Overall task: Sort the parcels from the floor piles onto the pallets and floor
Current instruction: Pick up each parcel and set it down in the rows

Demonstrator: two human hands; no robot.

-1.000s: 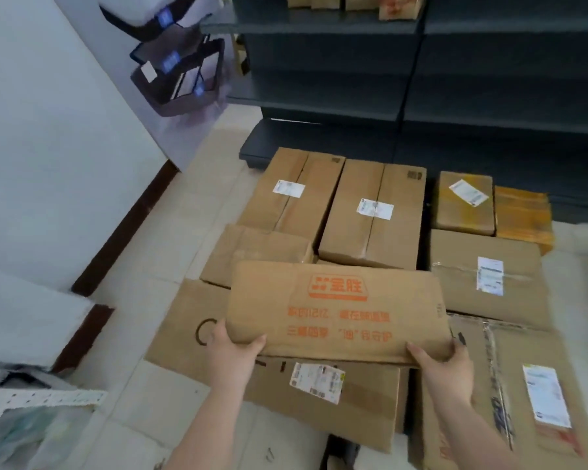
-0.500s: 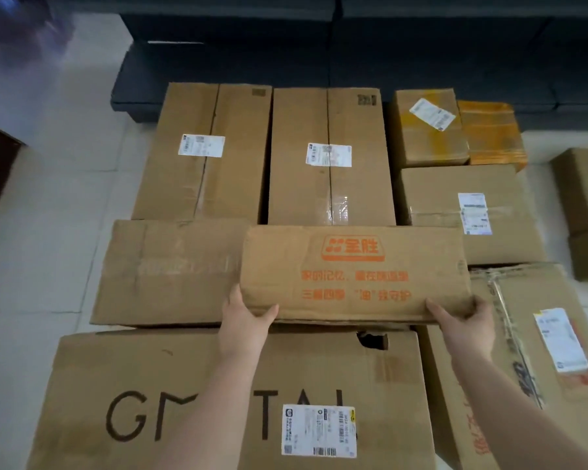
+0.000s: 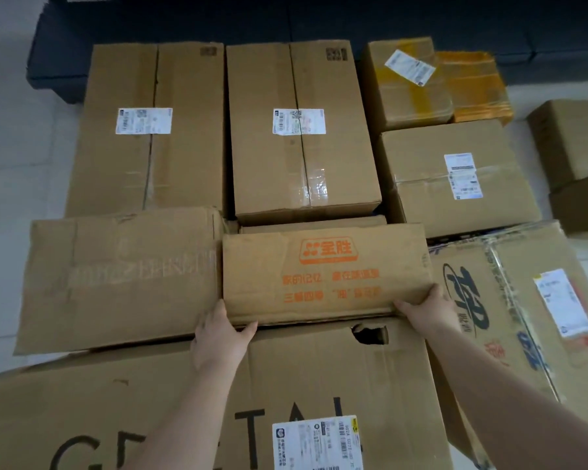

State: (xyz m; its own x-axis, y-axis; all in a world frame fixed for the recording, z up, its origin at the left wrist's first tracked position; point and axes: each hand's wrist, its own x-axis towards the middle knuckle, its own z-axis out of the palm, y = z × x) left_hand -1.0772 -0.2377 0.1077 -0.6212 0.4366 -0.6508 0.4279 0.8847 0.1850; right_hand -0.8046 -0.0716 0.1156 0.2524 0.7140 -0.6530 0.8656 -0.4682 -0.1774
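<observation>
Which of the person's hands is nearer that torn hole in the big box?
Right. The right hand grips the orange-printed box just above-right of the hole; the left hand is farther away, to its left.

Printed parcel [image 3: 326, 273]: between both hands, touching the flat parcel [image 3: 119, 276] on its left.
Behind it: two tall boxes [image 3: 150, 130] side by side.
Nearest: lettered box [image 3: 319, 385].

Both bare forearms reach forward. The left hand [image 3: 219, 337] has its thumb spread wide and its fingers seemingly tucked under, out of sight. The right hand [image 3: 428, 308] grips likewise, thumb on top.
</observation>
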